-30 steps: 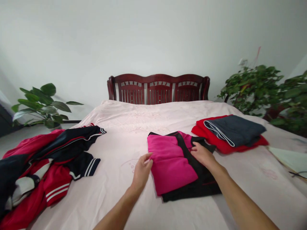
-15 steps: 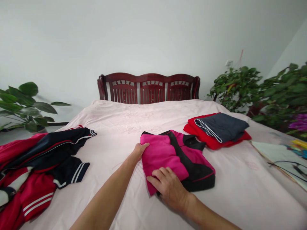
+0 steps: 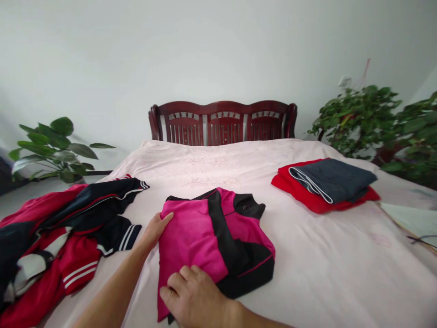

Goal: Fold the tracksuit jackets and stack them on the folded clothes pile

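A pink and black shirt (image 3: pixel 191 237) lies partly folded on the pale pink bedsheet (image 3: pixel 307 264), its black collar toward the upper right. My left hand (image 3: pixel 154 231) holds the shirt's left edge near its upper corner, thumb on top and the other fingers mostly hidden. Close to the lower edge, my right hand (image 3: pixel 194 294) has its fingers curled onto the pink cloth. Part of the shirt's lower border is covered by that hand.
Folded red and dark grey clothes (image 3: pixel 334 180) form a stack at the right. A loose heap of red and navy clothes (image 3: pixel 78 228) lies at the left. A dark wooden headboard (image 3: pixel 225 120) stands behind, with leafy plants (image 3: pixel 362 118) at the right and a leafy plant (image 3: pixel 61 146) at the left.
Both hands and the shirt have moved left and toward me. The pink folded part now lies flatter and wider, and the view has shifted slightly.
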{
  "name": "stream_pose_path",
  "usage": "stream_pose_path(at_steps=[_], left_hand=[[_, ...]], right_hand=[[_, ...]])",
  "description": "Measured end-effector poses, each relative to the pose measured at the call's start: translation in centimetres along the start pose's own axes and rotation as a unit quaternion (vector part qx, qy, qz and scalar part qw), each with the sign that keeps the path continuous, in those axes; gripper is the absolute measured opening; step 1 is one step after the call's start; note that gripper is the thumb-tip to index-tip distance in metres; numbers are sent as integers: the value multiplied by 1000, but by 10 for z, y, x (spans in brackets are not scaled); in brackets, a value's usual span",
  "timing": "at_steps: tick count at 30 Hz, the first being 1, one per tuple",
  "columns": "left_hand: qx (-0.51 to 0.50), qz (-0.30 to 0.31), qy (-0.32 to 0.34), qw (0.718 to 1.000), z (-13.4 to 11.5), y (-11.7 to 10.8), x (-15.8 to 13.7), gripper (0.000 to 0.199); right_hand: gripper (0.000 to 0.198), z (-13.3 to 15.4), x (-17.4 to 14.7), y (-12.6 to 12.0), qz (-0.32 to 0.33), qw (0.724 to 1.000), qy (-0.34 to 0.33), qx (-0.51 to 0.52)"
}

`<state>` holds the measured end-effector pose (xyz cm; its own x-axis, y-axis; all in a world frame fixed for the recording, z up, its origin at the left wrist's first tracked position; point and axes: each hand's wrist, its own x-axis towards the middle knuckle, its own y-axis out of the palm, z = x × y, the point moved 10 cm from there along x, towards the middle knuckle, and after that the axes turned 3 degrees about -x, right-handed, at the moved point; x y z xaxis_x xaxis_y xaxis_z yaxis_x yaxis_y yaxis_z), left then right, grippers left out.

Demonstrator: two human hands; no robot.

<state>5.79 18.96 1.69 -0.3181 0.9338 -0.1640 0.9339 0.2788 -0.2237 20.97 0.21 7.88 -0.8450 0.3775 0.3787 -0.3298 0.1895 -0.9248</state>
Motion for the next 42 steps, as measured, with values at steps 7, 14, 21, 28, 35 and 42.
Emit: stream_pose_path(at_steps=[7, 14, 21, 28, 35, 42], left_hand=[[218, -42, 246, 943, -52, 8, -1, 47], [537, 56, 309, 783, -42, 74, -2, 50], [556, 32, 291, 778, -40, 72, 20, 48], [552, -21, 258, 793, -39, 73, 31, 45], [548, -29, 256, 796, -40, 70, 27, 44], [536, -23, 261, 802, -45, 66, 30, 41]], right_hand=[[38, -68, 15, -42, -31, 971, 206, 117], [53, -47, -4, 14, 90, 979, 140, 120], [60, -35, -24, 14, 128, 971, 105, 170], [36, -38, -9, -12, 79, 981, 129, 121], [58, -113, 18, -11, 11, 953, 303, 13], [64, -148, -27, 38, 61, 932, 358, -4]])
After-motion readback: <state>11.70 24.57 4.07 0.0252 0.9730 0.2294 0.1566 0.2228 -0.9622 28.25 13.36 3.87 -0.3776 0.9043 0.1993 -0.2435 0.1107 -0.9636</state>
